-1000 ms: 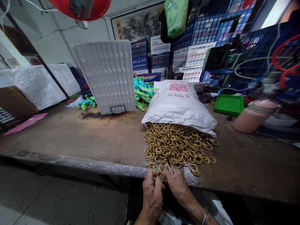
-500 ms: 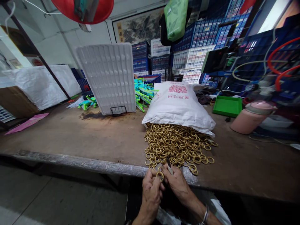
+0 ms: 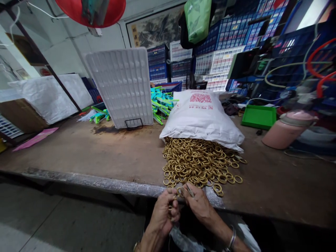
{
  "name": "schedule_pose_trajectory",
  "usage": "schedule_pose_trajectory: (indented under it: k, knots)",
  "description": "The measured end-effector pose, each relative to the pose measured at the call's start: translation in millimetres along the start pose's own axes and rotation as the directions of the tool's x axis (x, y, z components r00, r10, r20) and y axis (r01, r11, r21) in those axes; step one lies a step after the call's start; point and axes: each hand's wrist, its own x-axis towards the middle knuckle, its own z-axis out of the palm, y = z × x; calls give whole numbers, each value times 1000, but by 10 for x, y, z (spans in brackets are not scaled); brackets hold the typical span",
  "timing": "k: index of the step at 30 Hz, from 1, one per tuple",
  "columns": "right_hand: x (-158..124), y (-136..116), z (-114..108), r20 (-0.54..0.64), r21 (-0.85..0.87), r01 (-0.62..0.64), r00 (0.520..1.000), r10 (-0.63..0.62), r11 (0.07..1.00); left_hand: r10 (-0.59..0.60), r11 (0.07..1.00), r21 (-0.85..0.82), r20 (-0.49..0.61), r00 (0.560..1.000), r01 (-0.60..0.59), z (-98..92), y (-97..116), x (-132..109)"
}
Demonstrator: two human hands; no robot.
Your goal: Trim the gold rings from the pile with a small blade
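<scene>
At the table's front edge my left hand [image 3: 165,210] is closed on a few brass-coloured rings; one shows by its fingertips and another lower in the curled fingers. Close beside it, my right hand [image 3: 198,203] is closed around a slim metal tool [image 3: 190,190], whose kind I cannot make out. Between the two hands, a ring [image 3: 179,191] stands at the fingertips, and which hand grips it is unclear. Just beyond lies a heap of brass-coloured rings [image 3: 195,162], spilling from the mouth of a white woven sack [image 3: 202,119] with red print.
A ribbed white panel [image 3: 120,87] stands upright in a black wire stand [image 3: 133,123]. Bright green and turquoise plastic pieces [image 3: 162,103] lie behind it. To the right are a green tray [image 3: 258,117] and a pink bottle [image 3: 287,131]. A red lampshade [image 3: 112,14] hangs overhead.
My left hand has turned and shifted slightly left, so its rings sit differently in the fingers. The tool in my right hand has tilted, its dark end no longer standing out above the hand.
</scene>
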Motion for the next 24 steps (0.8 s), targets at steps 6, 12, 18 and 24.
schedule_pose_trajectory:
  k: [6, 12, 18, 24]
  knots:
    - [20, -10, -130, 56, -279, 237, 971, -231, 930, -10, 997, 81, 44, 999, 6, 48, 65, 8]
    - [-42, -145, -139, 139, -297, 432, 902, -409, 852, -46, 993, 112, 72, 996, 38, 108, 172, -104]
    - [94, -119, -534, -249, -27, 52, 967, -57, 998, 59, 956, 293, -116, 992, -22, -135, 126, -175]
    - [274, 88, -944, -388, 92, -62, 917, 93, 994, 60, 970, 242, -108, 992, -33, -170, 26, -230]
